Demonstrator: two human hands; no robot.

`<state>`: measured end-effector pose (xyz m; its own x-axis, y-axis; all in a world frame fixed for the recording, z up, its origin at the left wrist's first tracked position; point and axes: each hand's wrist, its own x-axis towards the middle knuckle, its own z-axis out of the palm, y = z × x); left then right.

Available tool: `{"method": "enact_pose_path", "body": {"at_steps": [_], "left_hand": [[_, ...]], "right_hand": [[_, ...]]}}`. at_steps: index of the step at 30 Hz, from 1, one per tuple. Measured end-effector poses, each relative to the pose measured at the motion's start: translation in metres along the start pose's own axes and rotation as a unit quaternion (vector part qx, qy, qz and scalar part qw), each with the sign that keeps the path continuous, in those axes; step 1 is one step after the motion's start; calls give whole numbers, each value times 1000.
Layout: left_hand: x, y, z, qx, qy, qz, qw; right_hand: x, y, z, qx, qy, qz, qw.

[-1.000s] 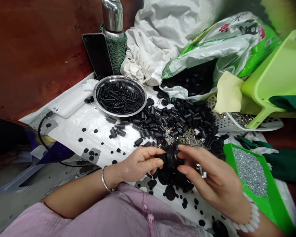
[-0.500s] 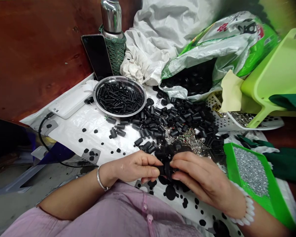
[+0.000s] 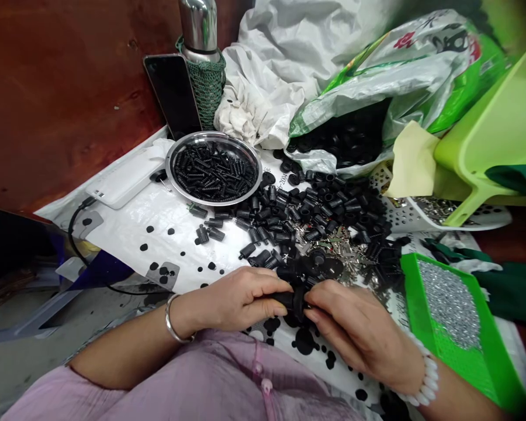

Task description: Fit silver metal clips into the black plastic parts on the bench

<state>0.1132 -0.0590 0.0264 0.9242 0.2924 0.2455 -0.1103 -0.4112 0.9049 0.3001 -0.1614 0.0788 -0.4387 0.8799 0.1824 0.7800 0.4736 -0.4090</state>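
Close to my body, my left hand (image 3: pixel 245 298) pinches a black plastic cylindrical part (image 3: pixel 284 299) between thumb and fingers. From the other side my right hand (image 3: pixel 348 316) grips the flanged, ring-like end of the same part. Its small details are too dark to make out. Just beyond my fingers lies a heap of black plastic sleeves (image 3: pixel 307 204), with small metal pieces (image 3: pixel 344 248) scattered among them. A round steel bowl (image 3: pixel 170 175) holding black ribbed parts (image 3: pixel 214 172) stands behind my left hand.
At right is a green tray (image 3: pixel 464 362) of small silvery pieces. Behind it sit a white perforated basket (image 3: pixel 486 221) and a lime-green scoop (image 3: pixel 477 158). A plastic bag (image 3: pixel 333 117) of black parts lies at the back. A phone (image 3: pixel 173 93) leans on a bottle (image 3: pixel 199 29).
My right hand has shifted slightly left and down, its fingers more curled around the part's end. The left hand keeps its pinch. The view has moved a little.
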Motion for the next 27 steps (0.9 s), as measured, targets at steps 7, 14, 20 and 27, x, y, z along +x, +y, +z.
{"method": "enact_pose_path", "body": {"at_steps": [7,14,20,27], "left_hand": [[1,-4,9,65,110,-4,992],[2,-9,21,216,177,40,959],[4,-9,26,269,170,36,947],[1,-9,17,-125,56,-101,985]], "right_hand": [[-4,2,5,129,72,90,985],[5,-2,9,296,33,301,906],[-1,3,10,183,28,235,954],[-6,11,6,34,30,11,999]]}}
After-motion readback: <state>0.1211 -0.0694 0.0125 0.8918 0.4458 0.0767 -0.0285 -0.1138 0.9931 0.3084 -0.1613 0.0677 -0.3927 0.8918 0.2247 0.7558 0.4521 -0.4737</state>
